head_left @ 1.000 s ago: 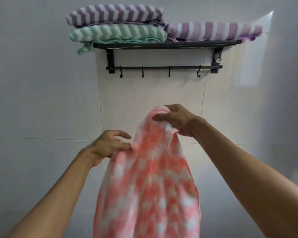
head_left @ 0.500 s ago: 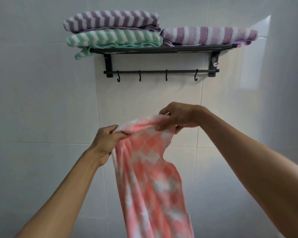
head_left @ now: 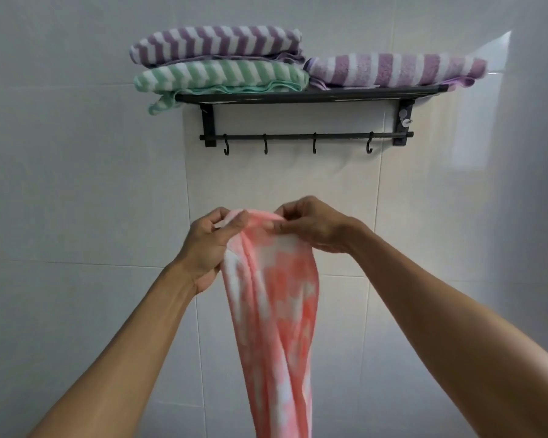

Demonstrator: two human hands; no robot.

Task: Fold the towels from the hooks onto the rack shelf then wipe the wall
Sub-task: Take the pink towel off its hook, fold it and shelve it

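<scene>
The left hand (head_left: 214,245) has its fingers curled round one end of the top edge of the pink checked towel (head_left: 276,311), and the right hand (head_left: 310,227) pinches the same edge just beside it, so the two hands sit close together in front of the tiled wall (head_left: 76,184). The towel hangs below them in a bunched column and runs out of the bottom of the view. Above, three folded towels lie on the rack shelf (head_left: 314,96): a purple striped towel (head_left: 215,45) stacked on a green striped towel (head_left: 219,75) at the left, and a purple banded towel (head_left: 396,69) at the right. All four hooks (head_left: 314,147) under the shelf are bare.

With the hands so near each other the cloth is gathered rather than spread, so a fold made from here would likely come out lumpy. The green towel's corner droops past the shelf's left end; adding another towel on that stack could drag it off.

No brand, label or writing is legible anywhere
</scene>
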